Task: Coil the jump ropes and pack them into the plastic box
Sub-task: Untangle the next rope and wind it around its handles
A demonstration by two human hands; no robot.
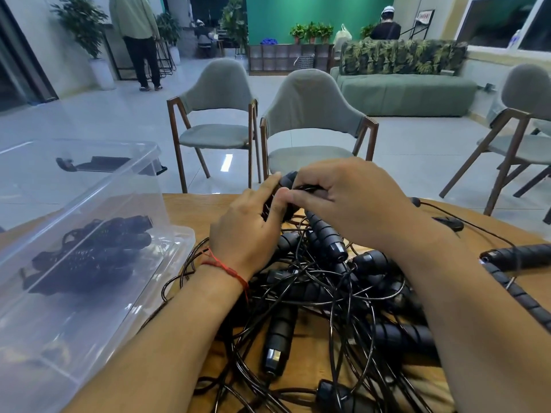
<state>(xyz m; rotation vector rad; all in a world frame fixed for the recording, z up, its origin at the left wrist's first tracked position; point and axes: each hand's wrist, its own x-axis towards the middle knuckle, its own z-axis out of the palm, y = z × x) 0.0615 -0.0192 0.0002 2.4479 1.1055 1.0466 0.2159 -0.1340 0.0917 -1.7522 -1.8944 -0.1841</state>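
Above the tangled pile point(343, 293), left hand point(247, 231) gripping the handles point(287, 177), right hand point(351, 198) pinching the cord point(307, 188), we should wind snugly.

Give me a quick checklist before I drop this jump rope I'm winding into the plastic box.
1. Bundle gripped: ok, the left hand holds the handles.
2. Loose cord controlled: ok, the right hand pinches the cord at the handles.
3. Winding finished and tucked: cannot tell, fingers hide it.
4. Held rope free of the pile on the table: cannot tell, cords tangle right under both hands.
5. Plastic box open with room: ok, the coiled ropes cover only part of its floor.
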